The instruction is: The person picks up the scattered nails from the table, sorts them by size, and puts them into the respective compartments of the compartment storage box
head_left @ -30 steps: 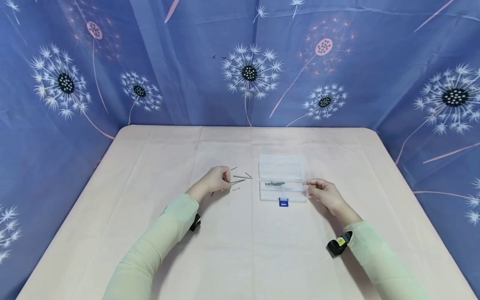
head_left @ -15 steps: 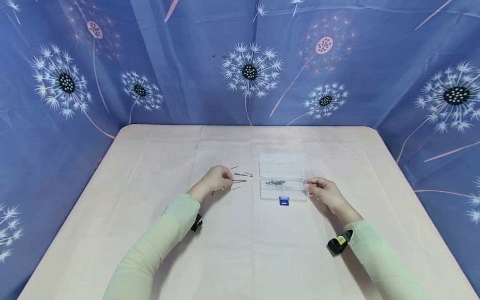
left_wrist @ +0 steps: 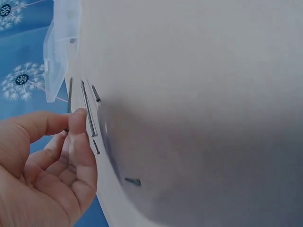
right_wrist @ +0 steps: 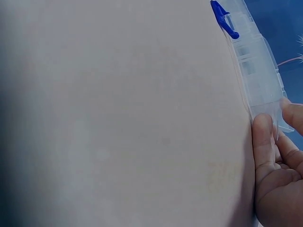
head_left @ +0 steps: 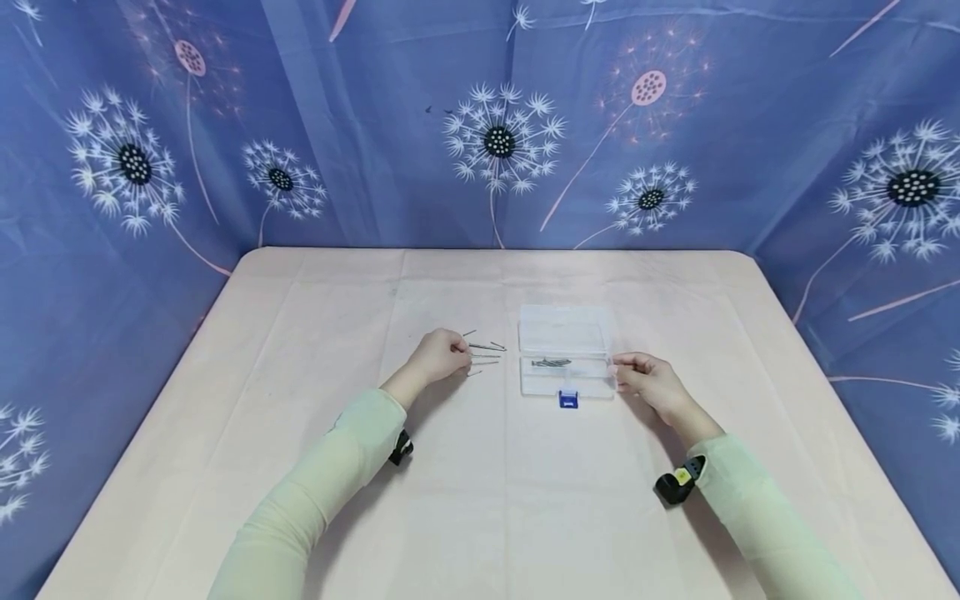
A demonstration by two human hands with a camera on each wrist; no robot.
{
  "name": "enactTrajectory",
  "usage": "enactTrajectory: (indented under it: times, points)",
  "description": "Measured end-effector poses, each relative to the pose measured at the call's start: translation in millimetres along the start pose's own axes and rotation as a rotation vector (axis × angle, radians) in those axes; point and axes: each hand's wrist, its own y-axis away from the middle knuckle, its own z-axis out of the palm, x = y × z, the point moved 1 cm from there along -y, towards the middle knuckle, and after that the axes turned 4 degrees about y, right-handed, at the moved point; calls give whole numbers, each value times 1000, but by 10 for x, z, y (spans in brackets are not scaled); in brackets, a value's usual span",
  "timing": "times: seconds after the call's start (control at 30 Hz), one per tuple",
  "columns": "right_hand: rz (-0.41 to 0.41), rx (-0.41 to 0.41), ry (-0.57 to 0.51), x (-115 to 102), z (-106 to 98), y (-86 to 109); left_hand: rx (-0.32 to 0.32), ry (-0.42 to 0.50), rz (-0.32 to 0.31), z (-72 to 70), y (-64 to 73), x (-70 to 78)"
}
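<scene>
In the head view my left hand (head_left: pixel 437 357) is left of the clear plastic box, palm down over several scattered nails. Its thumb and finger pinch a thin nail (left_wrist: pixel 70 94), whose tip points toward the box. Below it on the cloth lie a long nail (left_wrist: pixel 88 111), shorter nails (left_wrist: pixel 96 93) and a small dark nail (left_wrist: pixel 133 181). The box (head_left: pixel 542 388) stands with its lid (head_left: pixel 565 328) laid back, and a bundle of nails (head_left: pixel 551 363) sits in its rear compartment. My right hand (head_left: pixel 654 386) grips the box's right end between thumb and fingers.
A blue latch (head_left: pixel 568 400) hangs from the box's front edge. Pale pink cloth (head_left: pixel 510 500) covers the table, which is walled by blue dandelion-print curtains (head_left: pixel 360 150). Black cameras (head_left: pixel 675 487) are strapped at both wrists.
My left hand has shifted slightly right, carrying the pinched nail toward the box. A nail seen earlier below that wrist is now hidden in the head view. The right hand keeps its hold.
</scene>
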Motion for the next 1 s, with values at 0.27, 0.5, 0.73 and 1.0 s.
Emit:
enactTrajectory:
  times: [0.27,0.5,0.73,1.0]
  points:
    - [-1,-3,-11,9,-6,-5,24,148,2,55,-3,68]
    - [-5,-4,-15,21,-5,5,27,247,-32,127,-23,144]
    - [-19,-2,-40,30,-3,5,19,323,-40,229,-101,229]
    - [-24,-5,-40,31,-6,0,12,399,-25,325,-158,361]
